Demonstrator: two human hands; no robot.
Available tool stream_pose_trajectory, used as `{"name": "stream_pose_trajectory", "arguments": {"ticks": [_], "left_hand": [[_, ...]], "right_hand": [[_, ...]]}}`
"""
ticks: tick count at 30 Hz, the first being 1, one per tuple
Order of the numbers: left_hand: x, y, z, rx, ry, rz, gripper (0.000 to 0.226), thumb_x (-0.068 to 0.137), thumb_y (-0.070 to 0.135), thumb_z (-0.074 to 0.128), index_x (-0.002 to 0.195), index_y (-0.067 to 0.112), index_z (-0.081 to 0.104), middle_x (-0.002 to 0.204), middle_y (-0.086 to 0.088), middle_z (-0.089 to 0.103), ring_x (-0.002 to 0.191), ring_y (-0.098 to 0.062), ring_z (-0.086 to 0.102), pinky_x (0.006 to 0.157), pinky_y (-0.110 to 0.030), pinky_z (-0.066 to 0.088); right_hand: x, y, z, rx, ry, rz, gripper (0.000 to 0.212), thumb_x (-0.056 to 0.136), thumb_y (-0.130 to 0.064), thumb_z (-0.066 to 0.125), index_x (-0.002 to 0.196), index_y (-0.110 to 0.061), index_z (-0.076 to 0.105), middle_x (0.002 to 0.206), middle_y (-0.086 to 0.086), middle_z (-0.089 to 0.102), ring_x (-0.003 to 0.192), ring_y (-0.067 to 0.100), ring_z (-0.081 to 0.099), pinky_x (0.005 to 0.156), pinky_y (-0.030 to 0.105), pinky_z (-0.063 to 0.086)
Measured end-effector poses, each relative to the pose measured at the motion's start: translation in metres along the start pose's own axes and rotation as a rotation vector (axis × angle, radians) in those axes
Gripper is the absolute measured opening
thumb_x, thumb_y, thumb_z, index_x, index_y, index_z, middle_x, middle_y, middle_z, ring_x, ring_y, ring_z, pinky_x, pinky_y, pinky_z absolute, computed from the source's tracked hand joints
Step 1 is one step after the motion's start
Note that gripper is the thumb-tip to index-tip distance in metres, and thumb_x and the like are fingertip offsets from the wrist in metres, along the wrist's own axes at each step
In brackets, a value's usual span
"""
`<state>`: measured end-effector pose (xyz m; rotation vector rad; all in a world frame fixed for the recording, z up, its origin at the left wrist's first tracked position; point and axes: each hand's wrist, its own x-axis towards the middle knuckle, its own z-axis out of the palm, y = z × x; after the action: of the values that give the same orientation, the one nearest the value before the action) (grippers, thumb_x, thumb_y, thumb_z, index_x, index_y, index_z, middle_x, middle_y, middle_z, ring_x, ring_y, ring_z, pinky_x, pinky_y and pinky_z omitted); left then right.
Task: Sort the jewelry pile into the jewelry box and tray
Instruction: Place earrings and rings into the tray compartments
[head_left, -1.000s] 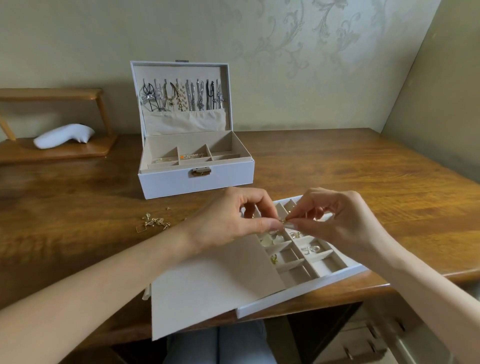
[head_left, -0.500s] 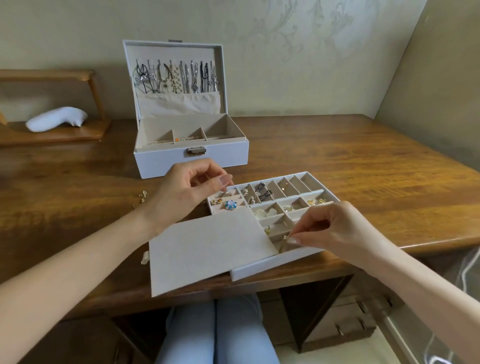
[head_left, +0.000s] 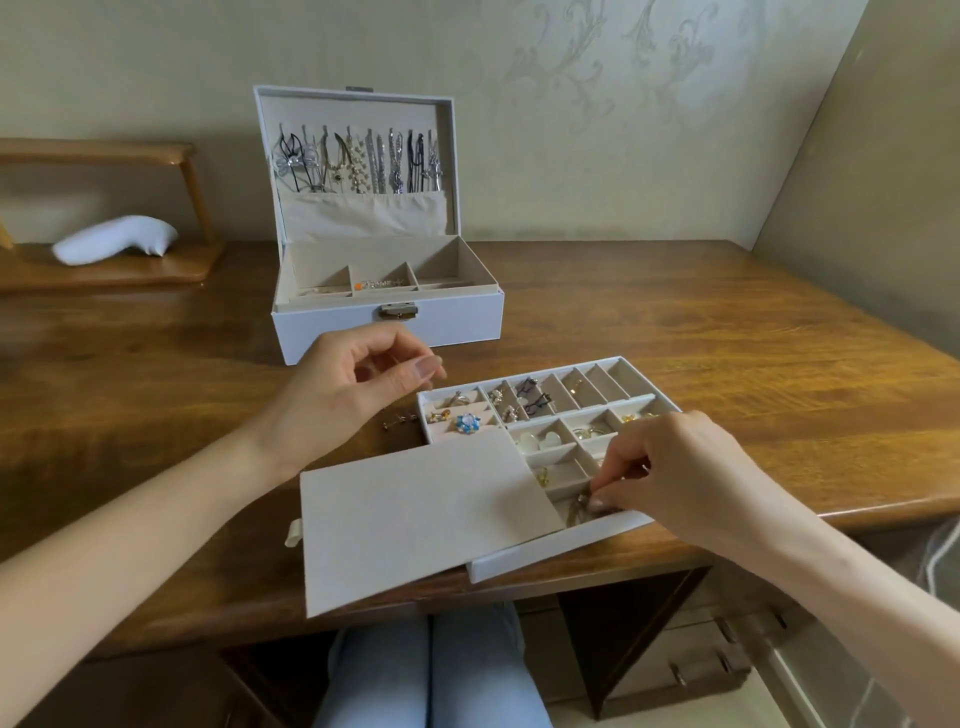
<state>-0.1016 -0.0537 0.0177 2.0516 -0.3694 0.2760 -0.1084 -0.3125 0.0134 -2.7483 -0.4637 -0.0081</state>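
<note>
Jewelry pieces are lying in the compartments of the white tray (head_left: 550, 553), which is sitting near the near edge of the tabletop (head_left: 675, 322). A beige cover (head_left: 415, 519) is lying across the tray's near left part and jutting past the tabletop's edge. The right hand (head_left: 675, 467) is reaching into the tray's nearest compartment, its grip pinching a small metal piece (head_left: 576, 506). The left hand (head_left: 343, 395) is hovering between the tray and the open jewelry box (head_left: 441, 325) farther back, its grip loosely curled with nothing showing in it. Necklaces (head_left: 358, 161) are hanging inside the box lid. Loose earrings (head_left: 400, 421) are lying just left of the tray.
</note>
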Motion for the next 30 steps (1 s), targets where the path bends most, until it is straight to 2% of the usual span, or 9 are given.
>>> {"name": "stream_pose_trajectory", "arguments": {"ticks": [4, 8, 10, 13, 17, 22, 25, 28, 30], "left_hand": [[-0.006, -0.011, -0.024, 0.029, 0.026, -0.027, 0.026, 0.078, 0.053, 0.066, 0.088, 0.029, 0.069, 0.084, 0.004, 0.069, 0.084, -0.012, 0.063, 0.080, -0.041, 0.049], [-0.015, -0.020, -0.041, 0.095, 0.025, -0.047, 0.018, 0.078, 0.045, 0.062, 0.088, 0.031, 0.068, 0.085, 0.004, 0.069, 0.084, -0.017, 0.061, 0.082, -0.046, 0.048], [-0.020, -0.019, -0.041, 0.145, -0.019, -0.015, 0.019, 0.078, 0.049, 0.059, 0.087, 0.035, 0.067, 0.085, 0.008, 0.068, 0.082, -0.012, 0.059, 0.074, -0.030, 0.048], [-0.024, -0.011, -0.032, 0.232, -0.106, 0.066, 0.031, 0.074, 0.062, 0.056, 0.092, 0.038, 0.064, 0.089, 0.015, 0.065, 0.088, -0.008, 0.058, 0.069, -0.012, 0.044], [-0.025, 0.000, -0.011, 0.359, -0.273, 0.173, 0.038, 0.071, 0.069, 0.057, 0.095, 0.040, 0.060, 0.097, 0.021, 0.056, 0.096, -0.007, 0.052, 0.079, -0.019, 0.042], [-0.036, 0.011, 0.015, 0.593, -0.564, 0.246, 0.051, 0.070, 0.073, 0.059, 0.101, 0.041, 0.037, 0.108, 0.029, 0.029, 0.109, 0.008, 0.028, 0.095, -0.007, 0.019], [-0.045, 0.008, 0.024, 0.647, -0.449, 0.409, 0.036, 0.080, 0.061, 0.057, 0.099, 0.036, 0.039, 0.103, 0.022, 0.032, 0.101, 0.006, 0.025, 0.095, -0.012, 0.015], [-0.047, 0.003, 0.022, 0.635, -0.407, 0.414, 0.030, 0.083, 0.052, 0.054, 0.101, 0.033, 0.042, 0.105, 0.018, 0.035, 0.099, 0.004, 0.024, 0.092, -0.019, 0.019], [-0.047, 0.002, 0.020, 0.661, -0.388, 0.430, 0.029, 0.082, 0.050, 0.055, 0.101, 0.030, 0.045, 0.104, 0.016, 0.037, 0.096, 0.005, 0.024, 0.090, -0.021, 0.021]], "right_hand": [[0.009, 0.024, -0.020, 0.173, 0.112, 0.035, 0.011, 0.071, -0.019, 0.081, 0.070, -0.027, 0.074, 0.067, -0.013, 0.065, 0.061, 0.004, 0.059, 0.053, 0.012, 0.043], [0.031, 0.068, -0.031, -0.021, 0.288, 0.087, 0.014, 0.074, -0.029, 0.078, 0.086, -0.026, 0.072, 0.075, -0.013, 0.061, 0.069, 0.008, 0.055, 0.058, 0.027, 0.044], [0.040, 0.088, -0.032, 0.018, 0.161, 0.170, 0.019, 0.078, -0.030, 0.074, 0.094, -0.022, 0.069, 0.081, -0.009, 0.063, 0.075, 0.010, 0.060, 0.064, 0.028, 0.049], [0.046, 0.100, -0.029, 0.305, -0.039, 0.261, 0.009, 0.083, -0.022, 0.069, 0.091, -0.018, 0.071, 0.084, 0.001, 0.071, 0.077, 0.016, 0.066, 0.062, 0.024, 0.052], [0.047, 0.105, -0.027, 0.471, -0.074, 0.289, 0.011, 0.083, -0.021, 0.070, 0.085, -0.010, 0.072, 0.076, 0.006, 0.071, 0.072, 0.017, 0.065, 0.058, 0.025, 0.051], [0.049, 0.107, -0.033, 0.459, -0.158, 0.302, 0.015, 0.083, -0.020, 0.069, 0.085, -0.004, 0.071, 0.077, 0.011, 0.072, 0.071, 0.020, 0.067, 0.058, 0.027, 0.053], [0.050, 0.111, -0.037, 0.436, -0.177, 0.277, 0.015, 0.082, -0.017, 0.070, 0.081, -0.002, 0.071, 0.075, 0.011, 0.072, 0.072, 0.023, 0.069, 0.062, 0.031, 0.056], [0.052, 0.109, -0.039, 0.433, -0.201, 0.254, 0.015, 0.079, -0.017, 0.071, 0.081, -0.002, 0.072, 0.074, 0.010, 0.072, 0.071, 0.024, 0.070, 0.062, 0.032, 0.057], [0.052, 0.107, -0.039, 0.456, -0.223, 0.261, 0.026, 0.069, -0.025, 0.075, 0.080, -0.001, 0.072, 0.074, 0.012, 0.072, 0.070, 0.026, 0.070, 0.062, 0.033, 0.057]]}}
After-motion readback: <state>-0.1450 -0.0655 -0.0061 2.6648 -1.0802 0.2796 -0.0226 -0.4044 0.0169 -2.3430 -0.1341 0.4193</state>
